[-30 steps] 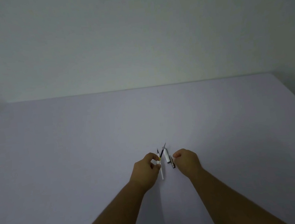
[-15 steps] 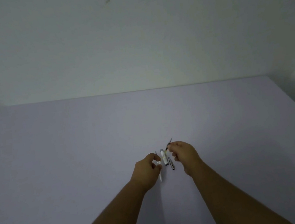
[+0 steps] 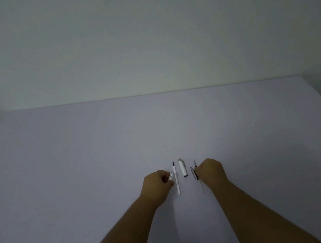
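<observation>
Pen parts on a lavender table (image 3: 81,171). The left hand (image 3: 159,184), fingers curled, pinches a small clear piece (image 3: 170,176). Just to its right the white refill (image 3: 177,182) lies flat, long axis pointing away from the person, dark tip far. Next come a white cap (image 3: 183,168) and a dark barrel piece (image 3: 194,173). The right hand (image 3: 211,172) appears to pinch a thin rod (image 3: 202,187). The left hand is nearer the white refill.
</observation>
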### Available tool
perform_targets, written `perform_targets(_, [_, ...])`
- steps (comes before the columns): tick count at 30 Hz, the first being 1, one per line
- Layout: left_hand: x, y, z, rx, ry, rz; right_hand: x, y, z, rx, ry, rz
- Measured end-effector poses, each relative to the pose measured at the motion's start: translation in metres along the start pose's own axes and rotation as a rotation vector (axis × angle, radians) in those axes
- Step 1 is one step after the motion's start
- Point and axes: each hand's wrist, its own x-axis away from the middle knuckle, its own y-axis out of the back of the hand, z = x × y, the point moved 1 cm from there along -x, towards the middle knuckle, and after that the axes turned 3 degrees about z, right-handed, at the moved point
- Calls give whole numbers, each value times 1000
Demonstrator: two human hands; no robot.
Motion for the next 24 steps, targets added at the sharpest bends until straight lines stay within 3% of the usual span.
perform_targets(17, [-4, 5, 2, 84, 54, -56, 4, 1, 0, -21, 51, -78])
perform_targets(21, [-4, 8, 4, 106, 65, -65, 13, -1, 16, -62, 154, -88])
perform_targets(24, [-3, 11, 8, 119, 76, -76, 21, -12, 33, 128, 289, -31])
